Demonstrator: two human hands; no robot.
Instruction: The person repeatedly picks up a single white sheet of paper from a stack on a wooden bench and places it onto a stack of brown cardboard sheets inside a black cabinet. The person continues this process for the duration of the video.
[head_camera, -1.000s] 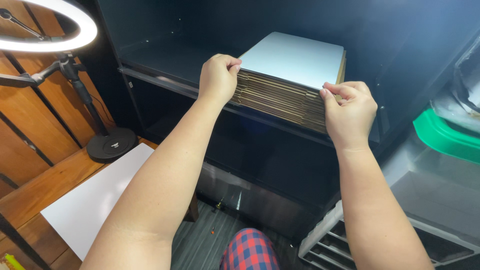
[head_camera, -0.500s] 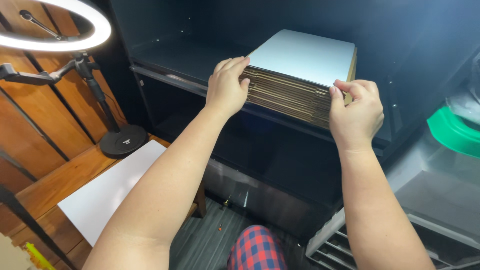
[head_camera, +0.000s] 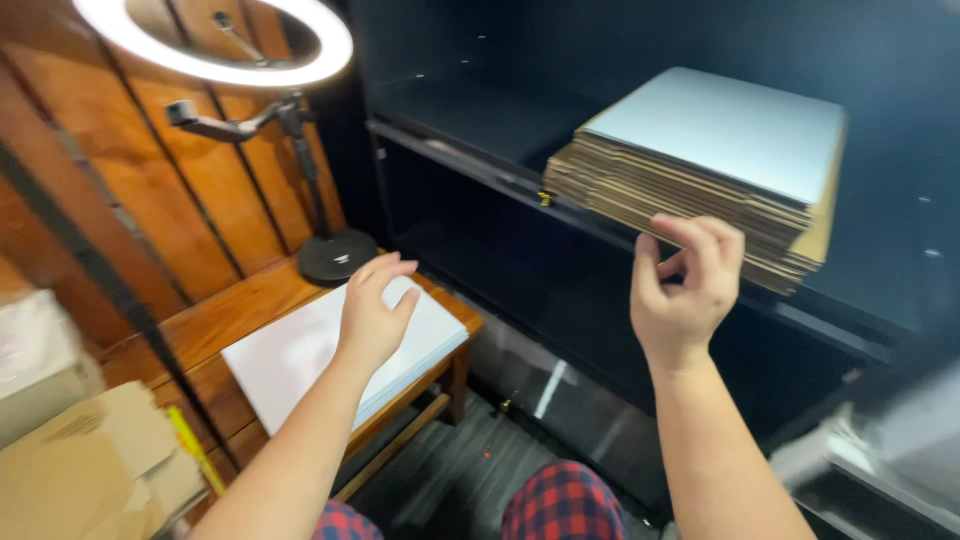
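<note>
The left hand (head_camera: 372, 318) has come away from the stack of flattened cardboard sheets (head_camera: 700, 170) and now hovers low on the left, over the pile of white sheets (head_camera: 300, 355) that lies on the wooden worktop (head_camera: 215, 320). Its grip is spread, fingers loosely apart and palm down, holding nothing; whether the fingertips touch the white pile cannot be told. Half a second ago this hand was pressed against the left corner of the cardboard stack.

The right hand (head_camera: 685, 290) has also let go. It hangs in the air just in front of the near edge of the stack, apart from it, with thumb and fingers curled toward each other and nothing between them. Earlier it was gripping the right front corner.

The cardboard stack rests on the dark shelf (head_camera: 470, 165) on the far right, its top sheet white, its brown edges facing the person, one corner jutting past the shelf's front edge. It sits much as it did before.

At the far left a lit ring light (head_camera: 215, 45) stands on its round black base (head_camera: 335, 255) at the far end of the worktop. Loose brown cardboard (head_camera: 90, 465) lies at the near left, with a yellow tool (head_camera: 195, 450) beside it. The view has swung left and down since the earlier frame.
</note>
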